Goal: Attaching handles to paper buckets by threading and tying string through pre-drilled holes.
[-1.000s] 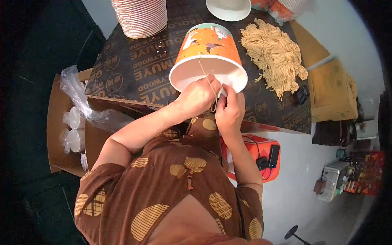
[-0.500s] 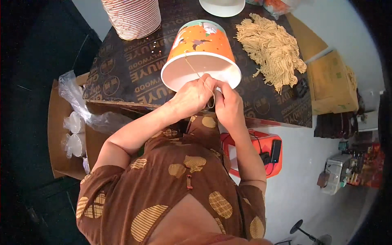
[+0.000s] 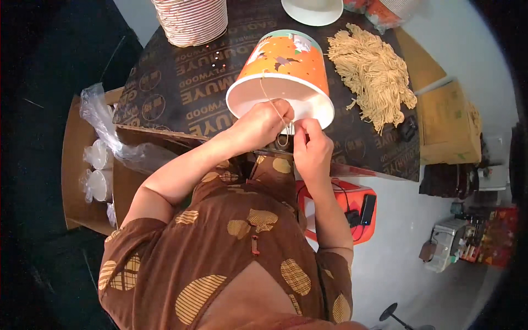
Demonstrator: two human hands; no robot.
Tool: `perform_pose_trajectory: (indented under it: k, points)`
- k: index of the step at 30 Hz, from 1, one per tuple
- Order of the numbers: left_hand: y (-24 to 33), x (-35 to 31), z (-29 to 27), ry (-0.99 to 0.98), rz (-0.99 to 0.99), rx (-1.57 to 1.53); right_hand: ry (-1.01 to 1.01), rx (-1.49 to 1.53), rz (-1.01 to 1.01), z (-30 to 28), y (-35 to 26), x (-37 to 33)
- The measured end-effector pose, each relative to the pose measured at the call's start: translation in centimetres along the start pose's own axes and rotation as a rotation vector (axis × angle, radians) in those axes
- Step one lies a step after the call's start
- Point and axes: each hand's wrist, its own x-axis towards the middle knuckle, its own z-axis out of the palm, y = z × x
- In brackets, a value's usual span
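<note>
An orange paper bucket [image 3: 291, 61] with printed figures lies on its side on the dark plywood table [image 3: 206, 91], its white open mouth facing me. A thin tan cord [image 3: 268, 94] runs from near the top of its rim down to my hands. My left hand [image 3: 259, 127] is in front of the mouth, fingers pinched on the cord. Just to its right, my right hand [image 3: 313, 147] also pinches the cord, thumb and forefinger together. A small loop of cord [image 3: 282, 137] hangs between the two hands. The exact crossing of the strands is partly hidden by my fingers.
A tall stack of nested paper buckets [image 3: 193, 23] stands at the back left, a white tub [image 3: 313, 13] at the back. A heap of tan cords [image 3: 375, 77] lies right of the bucket. Below are an open carton [image 3: 72, 165] and a red stool [image 3: 369, 223].
My hands have drawn slightly apart, the right one a little lower and to the right. The cord loop between them shows more openly. The whole view has shifted slightly.
</note>
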Motion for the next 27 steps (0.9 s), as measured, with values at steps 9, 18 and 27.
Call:
perform_pose_trajectory:
  k: [9, 18, 27]
  points:
    - [0.2, 0.3, -0.1, 0.012, -0.101, -0.05, -0.004, 0.134, -0.042, -0.5, -0.4, -0.6]
    - [-0.6, 0.4, 0.8, 0.069, -0.072, 0.013, 0.02, -0.073, -0.168, -1.2, -1.0, -2.2]
    - [0.0, 0.8, 0.3, 0.039, -0.075, 0.138, 0.001, -0.309, -0.297, -1.0, -0.8, -2.7]
